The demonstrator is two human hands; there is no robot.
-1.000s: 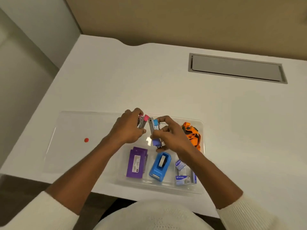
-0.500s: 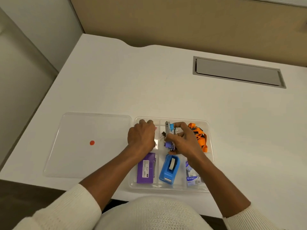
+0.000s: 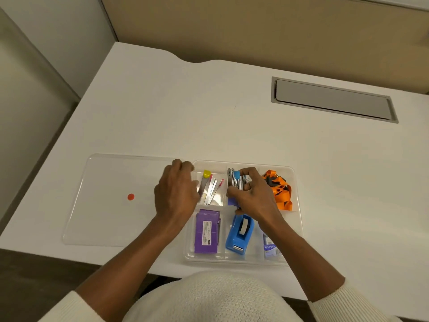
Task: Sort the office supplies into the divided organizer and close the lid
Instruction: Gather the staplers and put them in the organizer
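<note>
The clear divided organizer (image 3: 298,219) sits at the table's near edge. My right hand (image 3: 250,196) grips a bundle of metal clips with blue and purple tabs (image 3: 234,182) over the back middle compartment. My left hand (image 3: 177,194) hovers at the organizer's left rim, fingers loose and holding nothing. Metal clips with yellow and red tabs (image 3: 210,188) lie in the back left compartment. An orange lanyard (image 3: 279,191) fills the back right one. The front row holds a purple box (image 3: 206,231), a blue tape dispenser (image 3: 240,233) and small staple boxes (image 3: 270,248), partly hidden by my right forearm.
The clear lid (image 3: 111,198) with a red dot lies flat on the white table (image 3: 232,126), left of the organizer. A grey cable hatch (image 3: 332,99) is set into the table at the back right. A beige partition stands behind.
My left hand has let go of its clips in the back left compartment and drawn back to the left. My right hand has lowered its bundle into the back middle compartment.
</note>
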